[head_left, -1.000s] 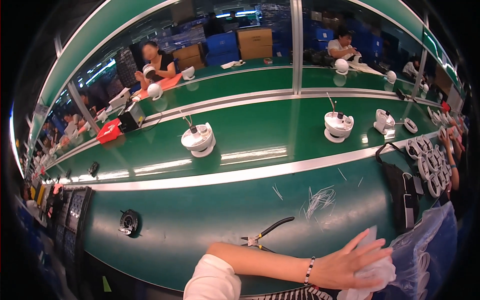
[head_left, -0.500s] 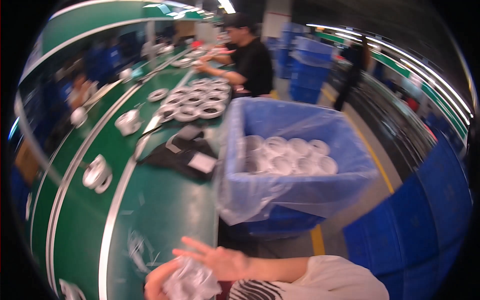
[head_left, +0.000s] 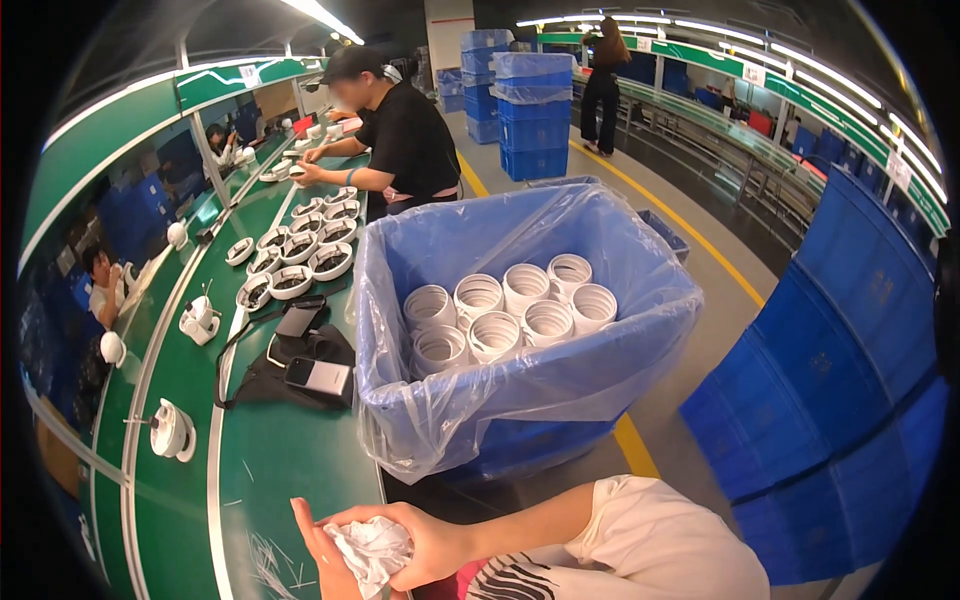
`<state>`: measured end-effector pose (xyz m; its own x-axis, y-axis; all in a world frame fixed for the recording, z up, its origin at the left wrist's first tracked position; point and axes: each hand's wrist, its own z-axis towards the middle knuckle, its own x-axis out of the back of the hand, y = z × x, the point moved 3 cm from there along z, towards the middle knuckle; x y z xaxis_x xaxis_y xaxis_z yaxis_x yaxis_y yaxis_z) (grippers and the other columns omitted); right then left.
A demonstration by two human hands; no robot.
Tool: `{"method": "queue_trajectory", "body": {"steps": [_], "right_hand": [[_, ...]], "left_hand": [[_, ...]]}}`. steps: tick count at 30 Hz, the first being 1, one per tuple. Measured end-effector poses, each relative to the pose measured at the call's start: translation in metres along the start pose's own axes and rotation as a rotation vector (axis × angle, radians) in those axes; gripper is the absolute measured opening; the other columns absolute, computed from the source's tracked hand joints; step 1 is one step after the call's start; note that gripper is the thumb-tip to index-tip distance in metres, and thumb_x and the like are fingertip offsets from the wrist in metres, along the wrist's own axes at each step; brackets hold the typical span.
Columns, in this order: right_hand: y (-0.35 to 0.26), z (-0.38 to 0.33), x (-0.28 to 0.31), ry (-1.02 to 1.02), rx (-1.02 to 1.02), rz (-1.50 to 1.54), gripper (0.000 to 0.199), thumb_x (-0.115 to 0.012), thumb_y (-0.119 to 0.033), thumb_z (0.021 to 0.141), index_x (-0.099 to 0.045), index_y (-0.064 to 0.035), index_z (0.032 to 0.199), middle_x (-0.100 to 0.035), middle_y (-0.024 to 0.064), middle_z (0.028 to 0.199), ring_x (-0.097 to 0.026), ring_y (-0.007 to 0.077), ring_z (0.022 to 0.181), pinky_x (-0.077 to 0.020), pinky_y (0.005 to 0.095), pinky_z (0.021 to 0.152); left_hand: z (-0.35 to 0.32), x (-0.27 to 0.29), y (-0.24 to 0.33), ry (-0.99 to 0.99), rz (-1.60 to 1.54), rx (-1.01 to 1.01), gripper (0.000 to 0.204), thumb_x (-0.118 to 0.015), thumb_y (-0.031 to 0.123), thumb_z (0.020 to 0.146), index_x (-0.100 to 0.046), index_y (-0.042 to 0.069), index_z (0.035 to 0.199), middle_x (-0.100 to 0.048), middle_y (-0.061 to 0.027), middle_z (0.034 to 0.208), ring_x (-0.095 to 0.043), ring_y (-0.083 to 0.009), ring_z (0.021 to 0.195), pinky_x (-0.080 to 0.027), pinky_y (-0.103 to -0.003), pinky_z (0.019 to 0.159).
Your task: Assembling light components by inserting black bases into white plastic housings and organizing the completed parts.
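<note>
At the lower edge both hands meet over the near end of the green worktop [head_left: 290,450], working a crumpled white plastic wrapper [head_left: 368,548] between them. The right hand [head_left: 440,545] has its fingers [head_left: 352,517] curled over the top of the wrapper and closed on it, seemingly to ball it up. The left hand [head_left: 322,558] lies beneath with its fingers apart and extended, cupping the wad from below rather than gripping it. Just beyond the fingers, to their right, stands a blue crate lined with a clear bag [head_left: 520,400], holding white ring-shaped housings [head_left: 510,315] stacked upright, within easy reach. Ahead and left of the fingers lie a dark pouch [head_left: 290,385] and thin wire offcuts [head_left: 275,565].
</note>
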<state>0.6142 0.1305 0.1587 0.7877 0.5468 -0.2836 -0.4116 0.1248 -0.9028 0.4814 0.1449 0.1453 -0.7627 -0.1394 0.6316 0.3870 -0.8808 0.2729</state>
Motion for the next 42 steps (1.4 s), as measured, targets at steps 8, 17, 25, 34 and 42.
{"method": "queue_trajectory", "body": {"steps": [8,17,25,34,42], "right_hand": [[-0.040,-0.012,0.010,0.147,0.607,0.035,0.066,-0.067,-0.011,0.056,-0.040,0.0012,0.115,-0.051,0.0119,0.106,-0.050,0.0194,0.097,-0.0364,0.0316,0.086],[-0.164,-0.104,0.106,0.383,0.990,-0.836,0.021,-0.069,-0.014,0.056,-0.057,-0.0050,0.069,-0.058,0.0066,0.065,-0.056,0.0177,0.054,-0.0461,0.0272,0.050],[-0.294,-0.280,0.174,1.463,1.513,-1.912,0.048,-0.051,-0.038,0.076,-0.042,-0.0013,0.107,-0.049,0.0131,0.099,-0.048,0.0236,0.089,-0.0430,0.0321,0.072],[-0.349,-0.289,0.462,1.778,0.515,-1.424,0.064,-0.027,-0.054,0.084,-0.022,-0.0113,0.132,-0.015,0.0164,0.137,-0.010,0.0312,0.127,-0.0105,0.0455,0.101],[-0.319,-0.155,0.330,1.034,0.414,-1.170,0.044,-0.037,-0.034,0.089,-0.042,-0.0024,0.119,-0.048,0.0110,0.116,-0.043,0.0187,0.109,-0.0295,0.0297,0.094]], "left_hand": [[0.039,-0.015,0.037,-0.168,-0.095,0.103,0.086,-0.062,0.035,0.072,-0.009,0.002,0.131,-0.014,-0.0244,0.133,-0.040,-0.0318,0.108,-0.029,-0.039,0.094],[0.087,-0.005,0.095,0.010,0.144,-0.323,0.090,-0.064,0.036,0.067,-0.007,0.016,0.134,-0.005,-0.0287,0.134,-0.011,-0.0455,0.122,-0.018,-0.056,0.095],[0.071,-0.001,0.069,-0.136,0.192,-0.054,0.098,-0.067,0.027,0.063,-0.001,0.018,0.135,0.002,-0.0293,0.133,-0.008,-0.0467,0.122,-0.018,-0.055,0.095],[0.079,0.006,0.079,-0.144,0.196,-0.108,0.080,-0.061,0.015,0.072,-0.010,0.014,0.134,-0.024,-0.0317,0.127,-0.027,-0.0456,0.117,-0.026,-0.053,0.092],[0.067,0.054,0.114,0.117,-0.455,-0.033,0.046,-0.036,0.036,0.086,-0.037,0.000,0.116,-0.049,-0.0234,0.108,-0.052,-0.0337,0.095,-0.039,-0.050,0.082]]}}
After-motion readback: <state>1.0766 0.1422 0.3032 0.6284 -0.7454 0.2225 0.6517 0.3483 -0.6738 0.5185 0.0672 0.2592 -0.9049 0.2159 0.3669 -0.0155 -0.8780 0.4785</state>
